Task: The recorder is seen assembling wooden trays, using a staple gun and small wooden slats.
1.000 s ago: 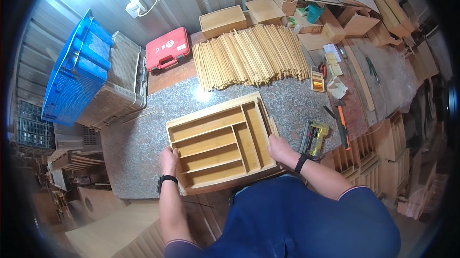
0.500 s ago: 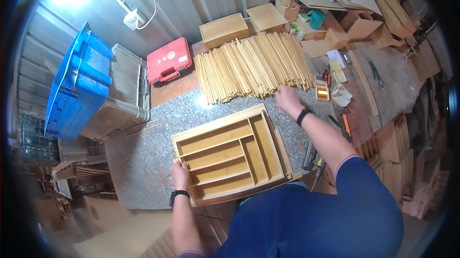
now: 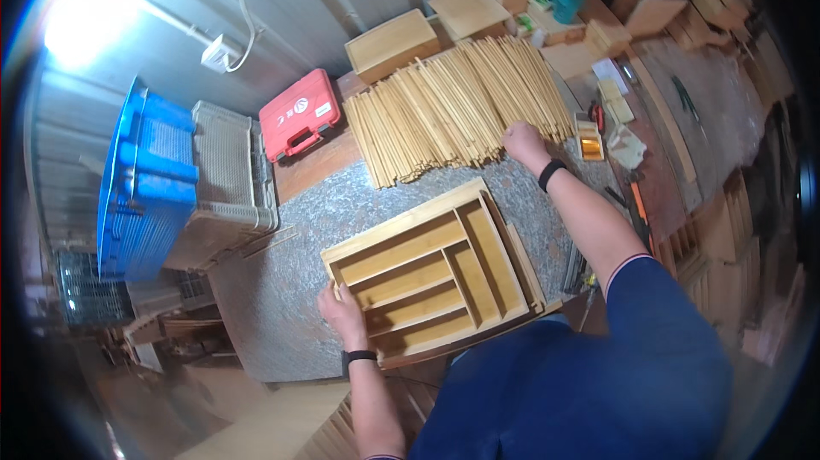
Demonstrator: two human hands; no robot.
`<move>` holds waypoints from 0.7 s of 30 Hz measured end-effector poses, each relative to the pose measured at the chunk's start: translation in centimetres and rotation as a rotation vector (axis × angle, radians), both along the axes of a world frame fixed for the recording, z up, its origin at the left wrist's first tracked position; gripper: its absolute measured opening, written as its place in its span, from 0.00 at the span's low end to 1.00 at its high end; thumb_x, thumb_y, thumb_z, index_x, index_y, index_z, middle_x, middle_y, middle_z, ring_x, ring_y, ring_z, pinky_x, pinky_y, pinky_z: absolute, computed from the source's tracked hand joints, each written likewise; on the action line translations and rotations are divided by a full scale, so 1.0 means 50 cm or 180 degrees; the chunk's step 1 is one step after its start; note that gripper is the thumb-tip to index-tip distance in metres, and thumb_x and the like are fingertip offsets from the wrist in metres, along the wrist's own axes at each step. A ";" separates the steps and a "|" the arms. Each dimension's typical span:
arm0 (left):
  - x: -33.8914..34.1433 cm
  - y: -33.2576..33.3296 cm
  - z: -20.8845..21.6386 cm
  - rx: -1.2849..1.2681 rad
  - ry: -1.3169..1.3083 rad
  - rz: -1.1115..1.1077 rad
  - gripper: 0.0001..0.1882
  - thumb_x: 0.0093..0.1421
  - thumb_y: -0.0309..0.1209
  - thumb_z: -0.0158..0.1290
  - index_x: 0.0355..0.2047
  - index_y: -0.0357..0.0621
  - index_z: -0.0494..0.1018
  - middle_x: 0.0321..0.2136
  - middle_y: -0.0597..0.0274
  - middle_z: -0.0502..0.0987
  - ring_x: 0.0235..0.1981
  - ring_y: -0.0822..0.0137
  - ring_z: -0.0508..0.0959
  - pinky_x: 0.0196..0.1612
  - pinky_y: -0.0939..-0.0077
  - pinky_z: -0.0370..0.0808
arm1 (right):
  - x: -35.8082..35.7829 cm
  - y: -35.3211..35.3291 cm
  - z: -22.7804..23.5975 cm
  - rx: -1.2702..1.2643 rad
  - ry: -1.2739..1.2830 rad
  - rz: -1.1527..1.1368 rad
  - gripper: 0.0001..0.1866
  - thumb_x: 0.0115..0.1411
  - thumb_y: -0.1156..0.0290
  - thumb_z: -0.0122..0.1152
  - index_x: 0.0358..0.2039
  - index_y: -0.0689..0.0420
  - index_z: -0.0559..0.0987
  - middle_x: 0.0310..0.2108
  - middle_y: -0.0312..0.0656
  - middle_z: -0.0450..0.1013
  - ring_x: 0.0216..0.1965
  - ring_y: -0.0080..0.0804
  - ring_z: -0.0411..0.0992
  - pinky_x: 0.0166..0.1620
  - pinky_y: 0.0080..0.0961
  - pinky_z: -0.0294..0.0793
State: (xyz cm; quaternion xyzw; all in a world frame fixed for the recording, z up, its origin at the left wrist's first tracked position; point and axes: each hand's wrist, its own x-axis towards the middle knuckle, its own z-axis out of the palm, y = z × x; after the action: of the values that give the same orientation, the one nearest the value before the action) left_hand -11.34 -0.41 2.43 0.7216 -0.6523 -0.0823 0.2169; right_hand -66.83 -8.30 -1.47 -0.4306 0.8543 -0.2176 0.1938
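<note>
The divided wooden tray (image 3: pixel 406 221) (open-topped) lies askew near many thin sticks (image 3: pixel 453 110).

V. bright white light (image 3: pixel 92 23) top L; glare hides wall (image 3: pixel 295 3) nr it. Table (image 3: pixel 273 323) has a dull shine, tray (image 3: pixel 401 220) has dark shadows inside. Pic bends at edges, w/ black rim + rainbow smear top L. Low L bg blurry.

Speckled grey tabletop (image 3: pixel 290 315), honey-tan tray (image 3: pixel 495 255)
</note>
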 end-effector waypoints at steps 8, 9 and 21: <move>-0.438 -0.120 0.085 0.0921 0.1730 -0.2074 0.20 0.70 0.30 0.60 0.60 0.37 0.75 0.40 0.50 0.85 0.33 0.63 0.84 0.39 0.68 0.80 | 0.185 0.471 -0.022 0.0275 -0.3308 0.0028 0.05 0.64 0.70 0.69 0.35 0.58 0.84 0.24 0.34 0.79 0.22 0.19 0.74 0.26 0.22 0.74; -0.521 -0.123 0.108 0.1319 0.1616 -0.2228 0.25 0.69 0.31 0.61 0.64 0.38 0.72 0.39 0.48 0.85 0.31 0.60 0.85 0.37 0.67 0.80 | 0.198 0.532 -0.046 0.0399 -0.3252 -0.0151 0.08 0.63 0.69 0.72 0.39 0.60 0.85 0.25 0.35 0.80 0.23 0.19 0.74 0.26 0.21 0.74; -0.699 -0.129 -0.030 0.1626 0.0902 -0.2260 0.20 0.61 0.32 0.65 0.50 0.33 0.77 0.31 0.50 0.85 0.33 0.55 0.86 0.40 0.63 0.81 | 0.238 0.652 0.039 0.0587 -0.2423 -0.0001 0.11 0.56 0.65 0.71 0.37 0.58 0.88 0.33 0.49 0.84 0.37 0.45 0.84 0.43 0.38 0.81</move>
State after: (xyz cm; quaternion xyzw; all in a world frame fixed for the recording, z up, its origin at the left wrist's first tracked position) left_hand -46.31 -6.86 0.92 0.4654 -0.7819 -0.4074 0.0775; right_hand -54.94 24.31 0.46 -0.2997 0.7373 -0.2841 0.5346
